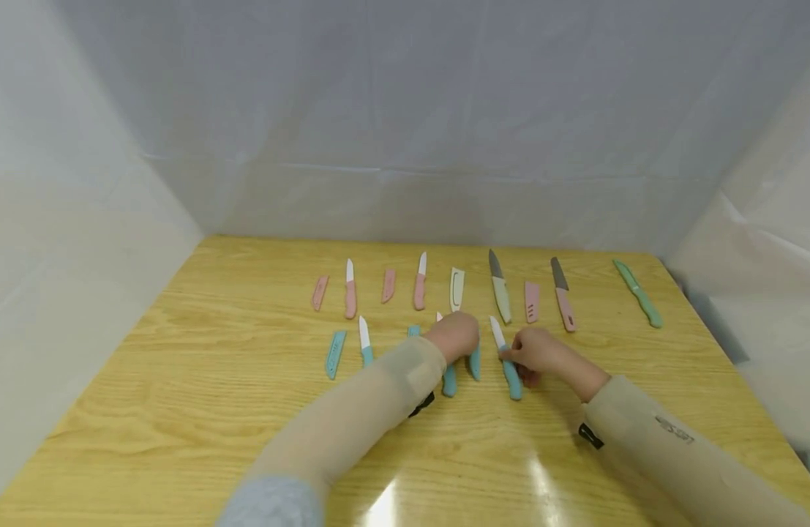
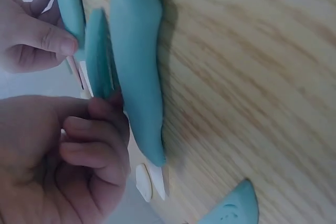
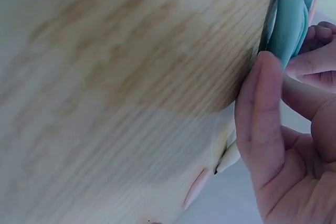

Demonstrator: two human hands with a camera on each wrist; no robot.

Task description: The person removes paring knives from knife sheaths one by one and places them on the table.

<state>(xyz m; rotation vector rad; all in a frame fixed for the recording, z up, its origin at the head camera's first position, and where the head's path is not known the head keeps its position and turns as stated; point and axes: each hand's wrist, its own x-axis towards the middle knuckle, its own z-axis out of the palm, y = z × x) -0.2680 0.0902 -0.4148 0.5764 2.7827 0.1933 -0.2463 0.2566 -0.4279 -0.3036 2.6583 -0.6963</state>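
Near the middle of the table, my left hand [image 1: 456, 335] pinches a teal knife sheath [image 2: 98, 51] between thumb and fingers. My right hand [image 1: 538, 353] holds the handle of a teal knife [image 1: 512, 377] with a white blade, fingers on one side and thumb on the other. In the right wrist view, the right hand [image 3: 289, 145] grips this teal handle [image 3: 286, 24] low over the wood. Just beside the left hand lies another teal-handled knife [image 2: 136, 66], partly hidden in the head view by that hand.
Farther left are a teal sheath [image 1: 335, 354] and a teal knife [image 1: 366, 355]. Behind them lie pink knives [image 1: 350, 298], pink sheaths [image 1: 320, 293], a cream sheath [image 1: 456, 287], a cream-handled knife [image 1: 502, 298], a dark-bladed pink knife [image 1: 564, 304] and a green knife [image 1: 645, 301].
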